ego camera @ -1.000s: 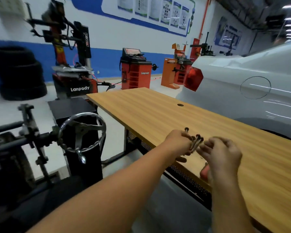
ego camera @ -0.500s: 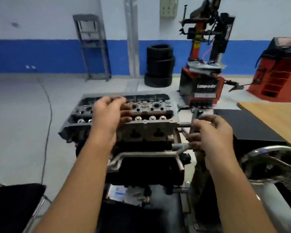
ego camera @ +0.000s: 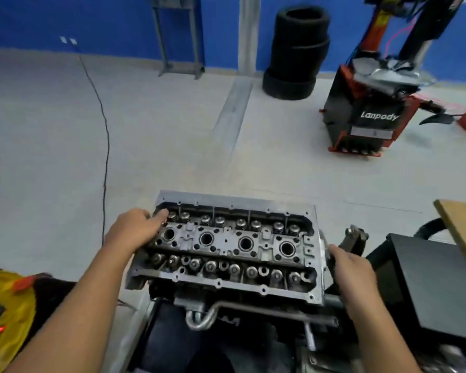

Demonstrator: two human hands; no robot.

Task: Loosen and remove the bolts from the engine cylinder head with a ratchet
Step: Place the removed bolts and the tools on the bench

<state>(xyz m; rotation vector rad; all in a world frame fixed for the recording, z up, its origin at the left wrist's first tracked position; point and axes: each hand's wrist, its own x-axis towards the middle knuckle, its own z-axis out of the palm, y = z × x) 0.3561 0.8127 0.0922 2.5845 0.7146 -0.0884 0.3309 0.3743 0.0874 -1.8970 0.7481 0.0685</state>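
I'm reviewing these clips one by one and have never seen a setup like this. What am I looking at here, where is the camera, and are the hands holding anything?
There is no robot here: a person wears a camera on the head, so the view looks forward and down over their own arms. In the middle is an engine cylinder head, a grey metal block with four round holes and rows of valve springs, mounted on a stand. The left hand rests on its left end with the fingers at the top corner. The right hand grips the right edge. No ratchet or loose bolt shows in either hand. Behind are stacked tyres, a red tyre-changing machine and a wooden table corner.
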